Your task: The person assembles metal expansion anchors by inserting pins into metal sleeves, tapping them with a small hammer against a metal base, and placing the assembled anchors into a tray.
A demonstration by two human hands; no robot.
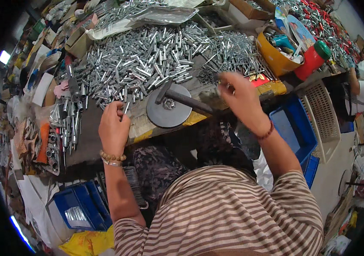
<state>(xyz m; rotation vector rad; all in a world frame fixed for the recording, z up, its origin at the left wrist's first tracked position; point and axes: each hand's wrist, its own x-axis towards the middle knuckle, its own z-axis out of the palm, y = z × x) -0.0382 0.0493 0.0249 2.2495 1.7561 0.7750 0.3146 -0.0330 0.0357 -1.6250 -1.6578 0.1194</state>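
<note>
My left hand (113, 126) pinches a small metal tube (126, 106) at the near edge of a big heap of shiny metal tubes (143, 59). My right hand (239, 96) hovers over a pile of thin metal pins (233, 53) with fingers closed on what looks like a small pin; the hand is blurred. Between the hands lies a round grey metal disc (167, 112) with a small silver part on it, and a hammer (182, 97) rests across it.
A yellow bowl (276, 57) with tools and a red jar with a green lid (314, 57) stand at the right. Blue bins (293, 128) (79, 209) sit right and lower left, a white basket (325, 115) beside. Another person (363, 91) is at far right.
</note>
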